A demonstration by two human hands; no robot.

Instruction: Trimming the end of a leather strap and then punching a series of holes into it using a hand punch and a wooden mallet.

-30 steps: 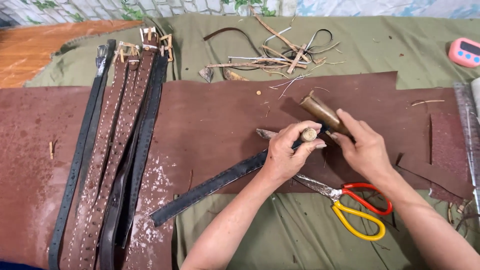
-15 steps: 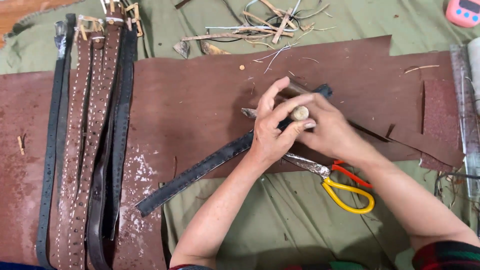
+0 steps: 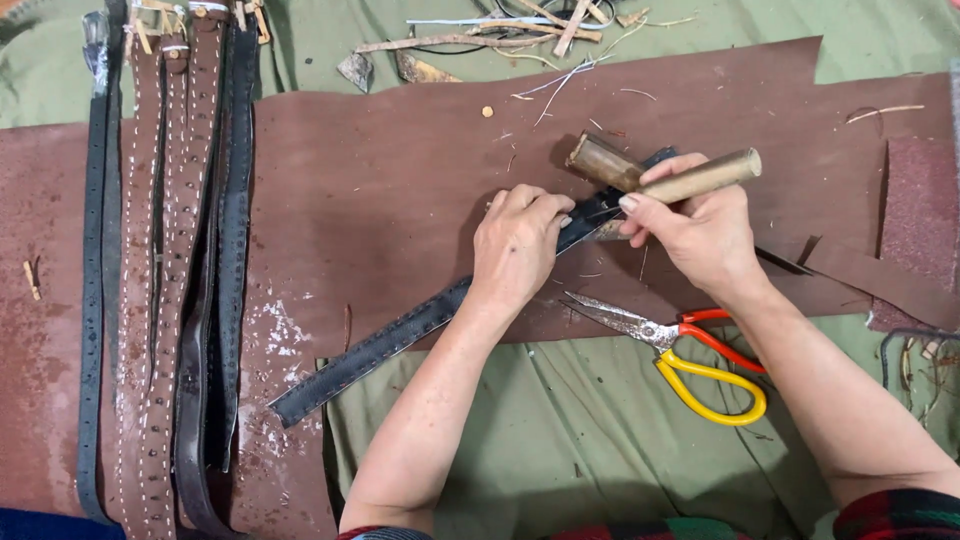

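Far to the left of both hands, a bundle of stitched leather belts (image 3: pixel 165 270), brown and black, lies lengthwise on the brown leather sheet (image 3: pixel 400 150) that covers much of the table. From below the left fingers a long black strap (image 3: pixel 400 335) runs diagonally down to the lower left, its upper end passing under the hand. The left hand (image 3: pixel 515 245) rests palm-down on this strap, its fingers (image 3: pixel 545 205) curled and pressed flat against it, pinning rather than gripping. Just to the right of those fingers, the strap's far end shows beneath a short brown cylinder tool (image 3: pixel 603 162), which lies tilted on the leather. The right hand (image 3: pixel 700 235) is closed round a wooden handle (image 3: pixel 705 177), fingers wrapped tight, the handle jutting up and to the right beyond the knuckles; its lower end meets the strap just beside the left fingertips. Below the right wrist lie scissors with red and yellow grips (image 3: pixel 690 360), blades pointing left, apart from both hands, on the green cloth (image 3: pixel 560 440). Above the fingers, well away, leather scraps and twigs (image 3: pixel 500 30) are scattered.
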